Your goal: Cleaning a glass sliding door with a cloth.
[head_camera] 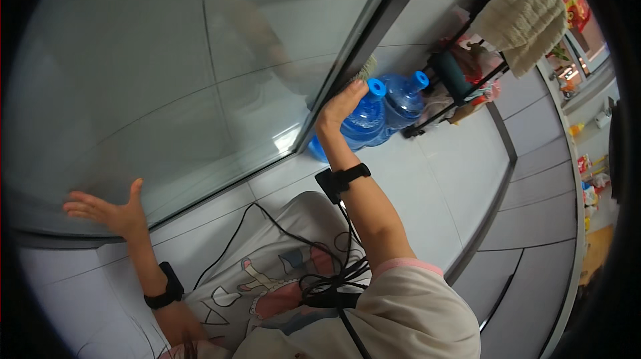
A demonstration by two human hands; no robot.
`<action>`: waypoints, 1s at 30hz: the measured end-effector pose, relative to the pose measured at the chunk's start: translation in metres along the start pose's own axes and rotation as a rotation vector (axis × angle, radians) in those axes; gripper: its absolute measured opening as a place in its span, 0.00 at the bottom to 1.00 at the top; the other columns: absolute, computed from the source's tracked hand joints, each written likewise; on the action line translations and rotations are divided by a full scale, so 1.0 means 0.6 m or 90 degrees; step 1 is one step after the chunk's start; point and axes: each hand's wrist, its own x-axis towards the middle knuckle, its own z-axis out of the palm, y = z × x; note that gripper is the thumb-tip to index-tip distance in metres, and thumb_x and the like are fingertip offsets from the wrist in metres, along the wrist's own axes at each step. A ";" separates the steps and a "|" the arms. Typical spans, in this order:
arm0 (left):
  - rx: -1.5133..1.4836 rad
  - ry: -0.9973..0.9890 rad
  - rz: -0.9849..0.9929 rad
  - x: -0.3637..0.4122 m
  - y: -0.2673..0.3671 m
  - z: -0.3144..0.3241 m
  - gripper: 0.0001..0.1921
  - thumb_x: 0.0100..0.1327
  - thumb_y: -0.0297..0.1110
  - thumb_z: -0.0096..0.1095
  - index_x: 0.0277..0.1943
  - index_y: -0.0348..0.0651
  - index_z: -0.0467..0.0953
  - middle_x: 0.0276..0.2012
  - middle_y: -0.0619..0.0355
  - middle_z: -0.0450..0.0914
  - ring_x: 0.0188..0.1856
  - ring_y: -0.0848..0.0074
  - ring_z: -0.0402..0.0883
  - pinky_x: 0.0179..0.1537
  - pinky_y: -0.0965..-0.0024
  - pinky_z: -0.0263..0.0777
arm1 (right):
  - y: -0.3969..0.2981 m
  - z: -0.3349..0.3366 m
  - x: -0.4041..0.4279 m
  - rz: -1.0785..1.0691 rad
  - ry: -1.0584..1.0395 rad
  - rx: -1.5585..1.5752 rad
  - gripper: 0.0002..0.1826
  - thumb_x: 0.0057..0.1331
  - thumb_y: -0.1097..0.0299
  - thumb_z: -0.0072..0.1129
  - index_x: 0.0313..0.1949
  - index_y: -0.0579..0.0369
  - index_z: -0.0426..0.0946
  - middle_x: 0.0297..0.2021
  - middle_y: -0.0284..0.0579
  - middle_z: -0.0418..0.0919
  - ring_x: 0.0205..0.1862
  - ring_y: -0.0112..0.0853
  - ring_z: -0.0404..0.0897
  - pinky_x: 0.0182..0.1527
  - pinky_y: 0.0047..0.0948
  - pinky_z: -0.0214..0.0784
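Note:
A large glass door panel (150, 83) with a dark metal frame (368, 33) stands before me. At the lower left, my left hand (107, 211) is spread with its fingers apart by the glass near the panel's bottom edge; whether it touches the glass is unclear. My right hand (343, 104) is at the frame's upright edge, its fingers partly hidden behind the wrist and thumb. A pale greenish cloth or brush-like thing (368, 67) shows just beyond that hand. Both wrists wear black straps with small devices, and black cables lie over my shirt.
Blue water bottles (403, 99) stand on the tiled floor beside the frame. Behind them is a black wheeled rack (453, 101) with bags and a beige towel (526, 18) hung over it. Grey cabinets (538, 219) with a cluttered countertop line the right side.

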 end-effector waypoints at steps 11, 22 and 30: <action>0.011 -0.042 -0.061 -0.005 0.003 -0.004 0.62 0.37 0.62 0.67 0.65 0.42 0.30 0.63 0.42 0.21 0.63 0.43 0.22 0.58 0.37 0.31 | -0.133 0.025 0.023 -0.260 -0.114 -0.093 0.31 0.65 0.55 0.30 0.63 0.59 0.42 0.64 0.55 0.40 0.65 0.48 0.40 0.62 0.45 0.27; -0.048 -0.052 -0.161 0.004 0.014 -0.024 0.64 0.34 0.46 0.75 0.65 0.46 0.28 0.63 0.42 0.21 0.64 0.46 0.19 0.60 0.41 0.31 | -0.095 0.015 0.034 -0.620 -0.093 -0.201 0.24 0.60 0.73 0.41 0.57 0.59 0.59 0.61 0.57 0.49 0.60 0.53 0.50 0.60 0.47 0.39; -0.106 -0.036 -0.184 0.017 0.026 -0.037 0.63 0.34 0.42 0.75 0.65 0.49 0.29 0.64 0.42 0.22 0.65 0.48 0.20 0.61 0.43 0.28 | -0.024 -0.018 -0.006 -0.568 -0.153 -0.228 0.27 0.57 0.79 0.44 0.58 0.59 0.57 0.61 0.59 0.48 0.60 0.52 0.51 0.59 0.44 0.42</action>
